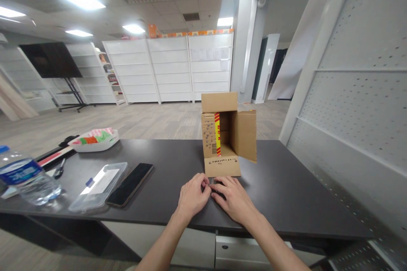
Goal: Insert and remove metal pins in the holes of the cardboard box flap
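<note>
Both hands rest low on the dark table, fingertips nearly meeting in front of a cardboard box. My left hand (194,193) is closed, its thumb and fingers pinched together; what it grips is hidden. My right hand (234,198) has bent fingers closed in over several thin metal-looking pieces (214,181), too small to name. These pieces lie between the two hands. Just beyond stands the open box (209,135), its opening towards me and its flaps spread. Small holes and grey dots mark its left flap and bottom flap; a yellow and red tape strip (218,134) runs down it.
On the table (168,156) to the left lie a black phone (131,184), a clear plastic lid or case (100,186), a water bottle (27,178) and a white basket (95,144) with coloured items. A perforated white panel (356,106) rises along the right side.
</note>
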The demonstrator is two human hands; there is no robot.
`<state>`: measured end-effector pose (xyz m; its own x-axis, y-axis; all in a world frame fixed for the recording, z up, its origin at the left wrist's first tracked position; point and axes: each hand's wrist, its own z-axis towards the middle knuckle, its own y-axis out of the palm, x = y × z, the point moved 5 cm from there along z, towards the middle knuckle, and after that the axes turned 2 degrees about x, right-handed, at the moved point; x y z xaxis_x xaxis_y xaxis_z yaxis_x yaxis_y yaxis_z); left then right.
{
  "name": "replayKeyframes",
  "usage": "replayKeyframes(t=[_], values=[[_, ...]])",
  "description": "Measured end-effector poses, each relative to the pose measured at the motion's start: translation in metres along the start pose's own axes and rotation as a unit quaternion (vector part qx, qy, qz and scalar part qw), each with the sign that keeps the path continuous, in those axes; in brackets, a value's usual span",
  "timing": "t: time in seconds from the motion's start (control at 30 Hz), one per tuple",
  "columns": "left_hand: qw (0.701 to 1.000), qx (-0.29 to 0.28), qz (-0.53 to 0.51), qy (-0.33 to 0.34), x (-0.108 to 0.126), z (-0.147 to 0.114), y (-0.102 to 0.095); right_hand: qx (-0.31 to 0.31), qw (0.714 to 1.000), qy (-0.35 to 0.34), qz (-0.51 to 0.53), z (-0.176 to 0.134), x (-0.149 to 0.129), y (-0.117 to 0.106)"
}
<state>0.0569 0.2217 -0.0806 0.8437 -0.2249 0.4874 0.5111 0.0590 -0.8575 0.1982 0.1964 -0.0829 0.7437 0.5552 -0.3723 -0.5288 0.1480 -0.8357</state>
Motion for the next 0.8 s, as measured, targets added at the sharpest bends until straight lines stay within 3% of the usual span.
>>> replayKeyframes(t=[0.5, 0.8], values=[[0.999, -0.012, 0.006, 0.044, 0.0054, -0.0024, 0.0001, 0.027, 1.0, 0.011, 0.001, -0.0011, 0.0017, -0.0003], [0.999, -0.019, 0.028, 0.028, 0.0062, -0.0018, 0.0007, 0.045, 0.999, 0.02, -0.006, -0.0016, 0.0004, -0.0015]])
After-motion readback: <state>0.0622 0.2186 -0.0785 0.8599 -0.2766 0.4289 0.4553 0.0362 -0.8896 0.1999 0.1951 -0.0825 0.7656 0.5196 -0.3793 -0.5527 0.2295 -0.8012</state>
